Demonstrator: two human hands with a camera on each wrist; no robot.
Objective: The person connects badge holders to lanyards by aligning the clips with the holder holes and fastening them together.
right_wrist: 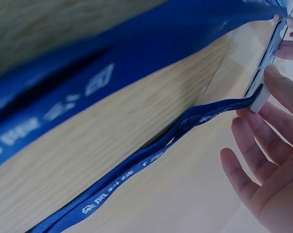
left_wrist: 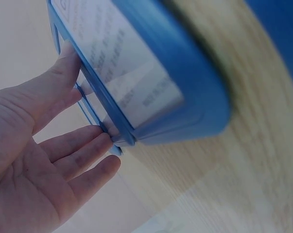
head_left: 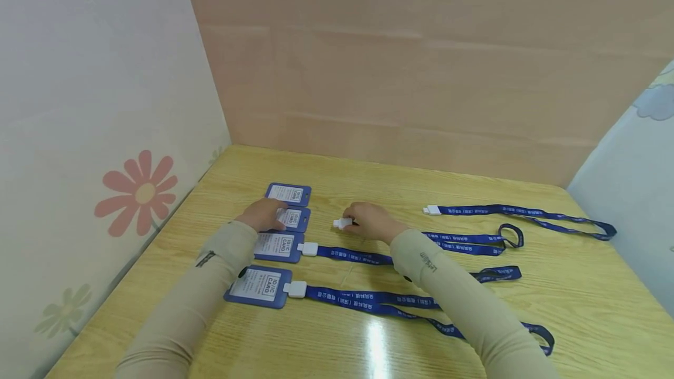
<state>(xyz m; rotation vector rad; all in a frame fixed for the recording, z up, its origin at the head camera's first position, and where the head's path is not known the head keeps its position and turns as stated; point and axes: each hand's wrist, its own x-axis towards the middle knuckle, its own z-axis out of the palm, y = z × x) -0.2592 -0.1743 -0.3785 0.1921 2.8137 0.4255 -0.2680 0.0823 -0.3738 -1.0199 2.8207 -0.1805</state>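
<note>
In the head view, four blue card holders lie in a column on the wooden table (head_left: pixel 310 344), with four blue lanyards to their right, each ending in a white clip; counting from the far side, there are the first card holder (head_left: pixel 289 193), the second card holder (head_left: pixel 296 219), the third card holder (head_left: pixel 276 246) and the fourth card holder (head_left: pixel 257 286); the third has a lanyard (head_left: pixel 353 255) whose clip meets its right edge, and the fourth is joined by another lanyard (head_left: pixel 363 299) in the same way; the left hand (head_left: pixel 260 215) grasps the left end of the second card holder, thumb and fingers about its edges; the right hand (head_left: pixel 372 221) pinches the held clip (head_left: pixel 343 223), just right of the second card holder and apart from it, the held lanyard (head_left: pixel 463 243) trailing rightward into a loop; the farthest lanyard (head_left: pixel 484 210) lies untouched.

In the left wrist view, one card holder fills the foreground, its blue frame round-cornered and smooth, its white insert printed with blurred lines; more blue edges show behind it, too overlapped to count; the thumb and fingers sit at an edge there.

In the right wrist view, two dark-blue straps with white lettering cross the picture, the nearer one blurred; the other reaches the white clip between thumb and index finger, the remaining fingers spread.
</note>
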